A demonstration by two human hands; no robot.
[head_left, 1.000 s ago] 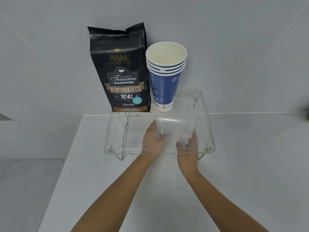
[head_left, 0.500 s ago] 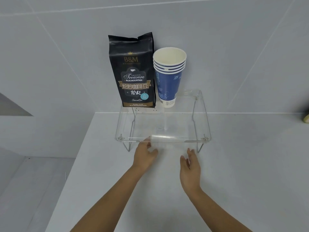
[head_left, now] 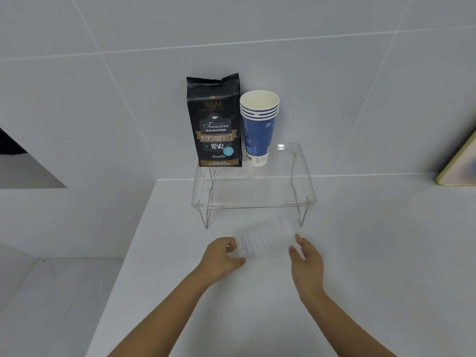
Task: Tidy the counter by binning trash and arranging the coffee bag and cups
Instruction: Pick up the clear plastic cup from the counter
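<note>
Change: both of your hands have drawn back out from under the clear shelf [head_left: 253, 191] and now sit in front of it, with a clear plastic tray [head_left: 265, 240] between them that was not visible a second ago.
Left hand [head_left: 221, 256]: you pinch the tray's left end, fingers curled over its edge and thumb below.
Right hand [head_left: 306, 261]: fingers straight and relaxed, just at the tray's right end; you cannot tell from here whether they touch it.
Plastic tray: one, thin, transparent, ribbed with parallel ridges, roughly rectangular. It lies in front of the shelf's front legs, low over the tabletop [head_left: 257, 305]. Its outline is faint against the white, so whether it rests on the surface or is lifted is hard to make out.
Shelf: one, a clear acrylic plate on thin wire legs, standing against the wall.
Coffee bag [head_left: 215, 122]: one, matte black with gold and white print, upright on the shelf's back left.
Paper cups [head_left: 258, 127]: one nested stack, four rims counted, blue sides and cream inside, upright on the shelf's back, just right of the bag.
Wall sockets [head_left: 229, 172]: two white outlets, seen through the shelf behind it.
Far right of the shelf: a framed flat object [head_left: 461, 163], cut off by the picture's edge, hard to identify.
</note>
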